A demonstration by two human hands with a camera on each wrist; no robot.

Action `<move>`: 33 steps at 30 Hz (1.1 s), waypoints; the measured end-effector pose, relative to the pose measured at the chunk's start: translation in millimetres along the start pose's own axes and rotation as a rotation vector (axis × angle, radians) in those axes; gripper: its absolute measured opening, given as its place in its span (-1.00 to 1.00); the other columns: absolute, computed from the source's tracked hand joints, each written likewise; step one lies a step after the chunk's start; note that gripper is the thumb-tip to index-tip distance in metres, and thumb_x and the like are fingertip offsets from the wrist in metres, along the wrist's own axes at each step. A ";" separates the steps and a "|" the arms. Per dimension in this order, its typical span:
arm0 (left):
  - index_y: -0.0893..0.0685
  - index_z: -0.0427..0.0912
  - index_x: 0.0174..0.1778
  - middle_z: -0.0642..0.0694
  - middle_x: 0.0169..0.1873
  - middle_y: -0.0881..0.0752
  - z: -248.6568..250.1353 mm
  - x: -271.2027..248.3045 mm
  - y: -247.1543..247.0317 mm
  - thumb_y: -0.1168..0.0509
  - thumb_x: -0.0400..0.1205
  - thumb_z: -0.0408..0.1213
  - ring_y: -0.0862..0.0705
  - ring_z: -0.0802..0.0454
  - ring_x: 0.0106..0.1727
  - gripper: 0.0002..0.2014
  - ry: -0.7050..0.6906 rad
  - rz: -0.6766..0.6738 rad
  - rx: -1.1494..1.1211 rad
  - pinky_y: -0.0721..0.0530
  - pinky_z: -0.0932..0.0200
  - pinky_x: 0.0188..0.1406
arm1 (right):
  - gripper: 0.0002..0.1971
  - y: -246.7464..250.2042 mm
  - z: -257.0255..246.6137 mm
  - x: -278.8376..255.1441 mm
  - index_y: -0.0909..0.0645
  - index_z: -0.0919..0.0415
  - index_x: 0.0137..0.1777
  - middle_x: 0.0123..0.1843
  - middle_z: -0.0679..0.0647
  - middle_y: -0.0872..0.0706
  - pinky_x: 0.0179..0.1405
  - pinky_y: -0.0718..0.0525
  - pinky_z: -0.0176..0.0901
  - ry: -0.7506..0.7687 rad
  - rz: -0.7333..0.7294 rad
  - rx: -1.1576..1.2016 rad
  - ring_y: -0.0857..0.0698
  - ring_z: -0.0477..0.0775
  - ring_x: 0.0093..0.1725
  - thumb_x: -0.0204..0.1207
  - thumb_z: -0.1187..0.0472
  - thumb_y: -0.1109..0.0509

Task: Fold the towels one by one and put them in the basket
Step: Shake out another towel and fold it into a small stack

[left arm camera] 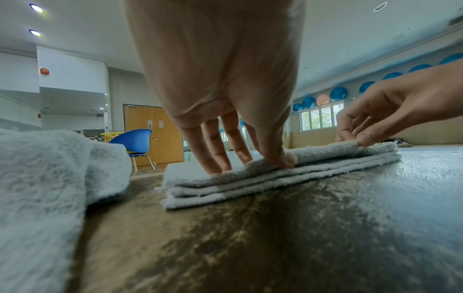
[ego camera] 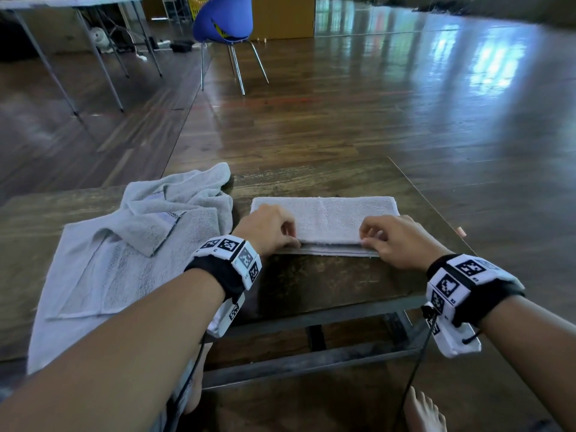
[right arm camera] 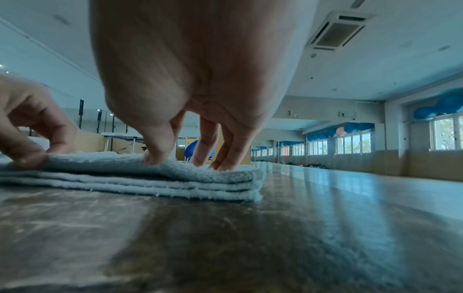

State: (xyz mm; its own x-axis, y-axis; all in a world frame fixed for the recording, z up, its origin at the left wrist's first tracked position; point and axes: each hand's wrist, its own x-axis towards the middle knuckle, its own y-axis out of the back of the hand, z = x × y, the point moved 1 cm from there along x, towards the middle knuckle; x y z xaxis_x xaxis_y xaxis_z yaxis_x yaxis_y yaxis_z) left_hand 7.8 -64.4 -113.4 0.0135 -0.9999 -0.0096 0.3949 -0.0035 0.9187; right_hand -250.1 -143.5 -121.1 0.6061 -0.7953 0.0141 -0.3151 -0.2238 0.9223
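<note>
A grey towel [ego camera: 327,218] lies folded into a long strip of several layers on the dark wooden table [ego camera: 327,285]. My left hand [ego camera: 274,229] pinches the near edge of its top layer towards the left end, thumb at the edge and fingers on top [left arm camera: 250,163]. Near the right end my right hand [ego camera: 389,238] pinches the same top layer [right arm camera: 186,161]. The lower layers stick out slightly towards me. A pile of unfolded grey towels [ego camera: 134,244] lies spread on the left part of the table.
The table's front edge [ego camera: 311,310] is close below my wrists, and its right edge [ego camera: 436,207] is just past the folded towel. Across the wooden floor stand a blue chair [ego camera: 223,23] with something yellow like a basket [left arm camera: 110,136] behind it, and a folding table [ego camera: 62,4].
</note>
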 end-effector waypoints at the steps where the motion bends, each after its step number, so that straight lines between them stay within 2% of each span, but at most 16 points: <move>1: -0.76 -0.01 -0.24 0.10 -0.22 -0.71 0.3 -0.1 -0.7 -0.57 0.47 -0.02 -0.70 0.10 -0.10 -0.82 -0.005 -0.029 0.004 -0.72 0.04 -0.08 | -0.90 0.4 0.9 -0.7 -0.61 -0.18 -0.11 -0.10 -0.19 -0.69 0.01 -0.53 -0.06 0.014 -0.017 -0.009 -0.68 0.00 0.01 0.61 0.05 -0.43; 5: -0.74 -0.01 -0.21 0.09 -0.16 -0.67 6.1 1.2 -5.6 -0.55 0.49 -0.10 -0.68 0.08 -0.06 -0.86 -0.006 -0.109 0.087 -0.68 0.08 -0.07 | -0.90 -3.0 2.4 -3.5 -0.60 -0.23 -0.09 -0.03 -0.22 -0.50 0.15 -0.57 0.04 0.033 -0.084 -0.078 -0.54 0.00 0.10 0.64 0.01 -0.39; 7: -0.71 -0.01 -0.21 0.06 -0.14 -0.68 8.3 1.5 -6.7 -0.53 0.51 -0.12 -0.67 0.06 -0.06 -0.87 0.003 -0.123 0.103 -0.70 0.06 -0.04 | -0.93 -3.8 1.4 -3.1 -0.61 -0.22 -0.08 -0.02 -0.23 -0.48 0.17 -0.60 0.06 0.033 -0.085 -0.096 -0.54 -0.02 0.11 0.64 0.00 -0.37; 14: -0.65 -0.06 -0.20 -0.01 -0.15 -0.69 11.5 -2.0 -7.2 -0.49 0.56 -0.19 -0.65 0.03 -0.08 -0.87 -0.016 -0.144 0.093 -0.51 0.24 -0.18 | -0.92 -3.0 1.5 -1.3 -0.62 -0.11 -0.10 -0.10 -0.18 -0.62 0.05 -0.63 -0.02 0.053 -0.105 -0.092 -0.59 -0.06 -0.01 0.56 0.07 -0.48; 18: -0.68 -0.08 -0.20 0.00 -0.18 -0.71 14.1 -6.5 -4.4 -0.52 0.53 -0.19 -0.66 0.04 -0.10 -0.87 -0.018 -0.168 0.094 -0.58 0.21 -0.15 | -0.90 1.7 -1.1 -1.1 -0.65 -0.10 -0.15 -0.20 -0.14 -0.72 -0.10 -0.59 -0.20 0.080 -0.203 -0.072 -0.67 -0.11 -0.11 0.53 0.03 -0.53; 21: -0.74 -0.09 -0.23 0.00 -0.22 -0.77 17.8 -10.6 -1.9 -0.57 0.46 -0.07 -0.72 0.06 -0.15 -0.80 -0.001 -0.262 0.101 -0.66 0.21 -0.20 | -0.78 8.0 -4.6 -1.5 -0.69 -0.08 -0.28 -0.30 -0.13 -0.75 -0.20 -0.53 -0.29 0.049 -0.291 -0.022 -0.68 -0.21 -0.24 0.54 -0.11 -0.50; 23: -0.76 -0.08 -0.25 0.02 -0.31 -0.81 20.7 -13.2 -0.7 -0.57 0.43 0.08 -0.76 0.10 -0.28 -0.70 0.038 -0.384 0.046 -0.69 0.23 -0.30 | -0.65 8.3 -8.1 -2.2 -0.71 0.07 -0.36 -0.43 -0.08 -0.75 -0.25 -0.60 -0.24 0.011 -0.377 -0.007 -0.65 -0.20 -0.43 0.56 -0.11 -0.47; 25: -0.74 -0.08 -0.27 0.02 -0.41 -0.79 26.0 -14.7 -1.4 -0.53 0.46 0.15 -0.75 0.13 -0.40 -0.66 0.056 -0.409 -0.061 -0.69 0.25 -0.39 | -0.57 7.5 -16.0 -3.5 -0.67 0.15 -0.44 -0.53 -0.08 -0.68 -0.28 -0.67 -0.13 0.015 -0.337 -0.050 -0.59 -0.16 -0.50 0.57 -0.10 -0.44; 27: -0.73 -0.06 -0.21 0.05 -0.31 -0.75 31.9 -14.8 -3.6 -0.46 0.54 0.11 -0.71 0.13 -0.28 -0.71 -0.008 -0.254 -0.021 -0.64 0.24 -0.31 | -0.57 6.3 -27.0 -3.4 -0.64 0.12 -0.44 -0.52 -0.10 -0.62 -0.33 -0.59 -0.18 0.064 -0.152 -0.110 -0.57 -0.16 -0.44 0.59 -0.10 -0.41; 29: -0.70 -0.03 0.00 0.02 -0.05 -0.67 37.1 -14.7 -9.0 -0.44 0.58 0.02 -0.65 0.06 0.00 -0.78 -0.051 -0.119 0.069 -0.63 0.14 -0.09 | -0.73 3.9 -40.2 -3.1 -0.65 0.05 -0.28 -0.35 -0.13 -0.61 -0.24 -0.44 -0.19 0.131 -0.035 -0.075 -0.57 -0.12 -0.26 0.61 -0.04 -0.41; 31: -0.64 0.01 0.15 -0.02 0.14 -0.56 39.2 -13.5 -15.0 -0.43 0.58 0.00 -0.56 0.02 0.17 -0.71 -0.035 -0.141 0.139 -0.63 0.01 0.15 | -0.89 -1.3 -49.1 -1.0 -0.64 0.05 0.01 -0.12 -0.07 -0.59 -0.05 -0.37 -0.21 0.156 -0.104 -0.062 -0.53 -0.05 -0.04 0.62 0.04 -0.42; 33: -0.63 0.00 0.17 -0.04 0.17 -0.54 40.6 -12.4 -15.8 -0.43 0.56 0.03 -0.57 -0.01 0.17 -0.68 0.011 -0.218 0.163 -0.62 -0.04 0.23 | -0.84 -8.8 -50.8 1.6 -0.61 0.04 0.12 -0.08 -0.09 -0.53 -0.07 -0.34 -0.27 0.133 -0.243 -0.100 -0.48 -0.13 -0.06 0.61 0.05 -0.43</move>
State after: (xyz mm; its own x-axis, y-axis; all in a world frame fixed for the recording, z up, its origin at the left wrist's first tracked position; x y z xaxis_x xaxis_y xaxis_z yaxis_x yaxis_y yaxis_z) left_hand -35.9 -52.6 -111.7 -0.0455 -0.9749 -0.2180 0.2366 -0.2225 0.9458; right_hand -209.3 -114.1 -109.5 0.7475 -0.6429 -0.1670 -0.0794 -0.3362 0.9384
